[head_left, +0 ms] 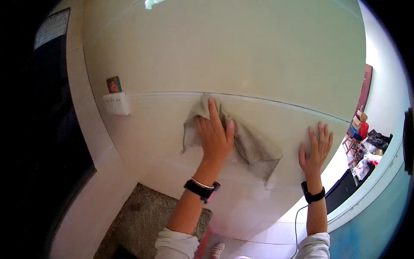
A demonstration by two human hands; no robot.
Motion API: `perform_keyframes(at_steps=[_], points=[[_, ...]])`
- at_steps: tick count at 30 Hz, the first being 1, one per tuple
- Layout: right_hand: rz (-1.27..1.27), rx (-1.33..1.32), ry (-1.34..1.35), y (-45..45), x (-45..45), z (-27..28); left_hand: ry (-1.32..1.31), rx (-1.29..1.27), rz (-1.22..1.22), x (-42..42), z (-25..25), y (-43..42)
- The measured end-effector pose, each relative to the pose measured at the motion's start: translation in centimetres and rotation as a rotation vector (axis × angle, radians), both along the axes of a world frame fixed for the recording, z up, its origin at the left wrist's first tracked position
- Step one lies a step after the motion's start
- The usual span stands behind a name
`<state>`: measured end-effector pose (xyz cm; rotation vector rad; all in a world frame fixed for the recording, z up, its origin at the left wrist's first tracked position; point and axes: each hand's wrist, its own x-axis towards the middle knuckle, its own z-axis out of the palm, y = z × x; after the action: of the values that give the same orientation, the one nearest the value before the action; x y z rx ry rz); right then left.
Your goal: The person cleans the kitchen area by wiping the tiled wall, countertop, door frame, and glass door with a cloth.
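My left hand [213, 136] presses a thin grey cloth [256, 151] against a pale, glossy wall [241, 56]. Its index finger points up over the fabric, while the other fingers are bent into the folds. The cloth spreads out on both sides of the hand, with a loose corner hanging down to the right. Just above it, a dark horizontal seam [276, 102] crosses the wall. Farther right, my right hand [316, 149] is open and rests on the wall near its edge, fingers apart, holding nothing. Each wrist wears a black band.
A white socket box [116, 104] with a small picture [114, 84] above it is on the wall at left. Below lies a brown mat [142, 216]. Past the wall's right edge are piled bags [368, 162] and stacked boxes [359, 118]. A thin cable [296, 228] hangs from my right wrist.
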<state>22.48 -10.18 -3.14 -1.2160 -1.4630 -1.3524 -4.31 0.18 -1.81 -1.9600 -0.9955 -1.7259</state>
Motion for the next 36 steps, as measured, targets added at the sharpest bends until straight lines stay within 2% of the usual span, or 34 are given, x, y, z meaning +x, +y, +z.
perform_keyframes(at_steps=[4, 6, 7, 9, 12, 15, 21, 27, 32, 36], points=[[0.044, 0.006, -0.017, 0.0, -0.6, 0.6, 0.058, 0.082, 0.129, -2.7, 2.3, -0.8], [0.028, 0.018, -0.013, 0.0, -0.6, 0.6, 0.215, -0.408, 0.107, -2.6, 4.1, -3.6], [0.034, 0.013, -0.019, 0.0, -0.7, 0.5, 0.207, -0.414, 0.11, -2.1, 3.5, -3.7], [0.036, 0.024, -0.014, 0.2, -0.8, 0.4, 0.341, -0.076, 0.009, -1.1, 1.9, -3.6], [0.027, -0.006, -0.003, 0.2, -0.9, 0.6, 0.33, -0.015, 0.045, -1.7, 2.1, -3.1], [0.042, 0.024, -0.051, 0.4, -0.5, 0.5, 0.259, -0.112, 0.16, -2.4, 2.5, -2.8], [0.051, -0.003, -0.005, 0.1, -0.5, 0.3, 0.154, -0.054, 0.085, -2.4, 2.2, -2.1], [0.038, 0.034, -0.016, 0.3, -0.5, 0.3, 0.249, -0.081, 0.126, -2.9, 2.1, -2.3], [0.035, 0.026, -0.001, 0.4, -0.4, 0.3, 0.233, -0.021, 0.178, -2.9, 2.5, -1.6], [0.004, 0.02, -0.005, 0.2, -0.6, 0.3, 0.24, -0.157, 0.12, -2.9, 1.4, -2.3]])
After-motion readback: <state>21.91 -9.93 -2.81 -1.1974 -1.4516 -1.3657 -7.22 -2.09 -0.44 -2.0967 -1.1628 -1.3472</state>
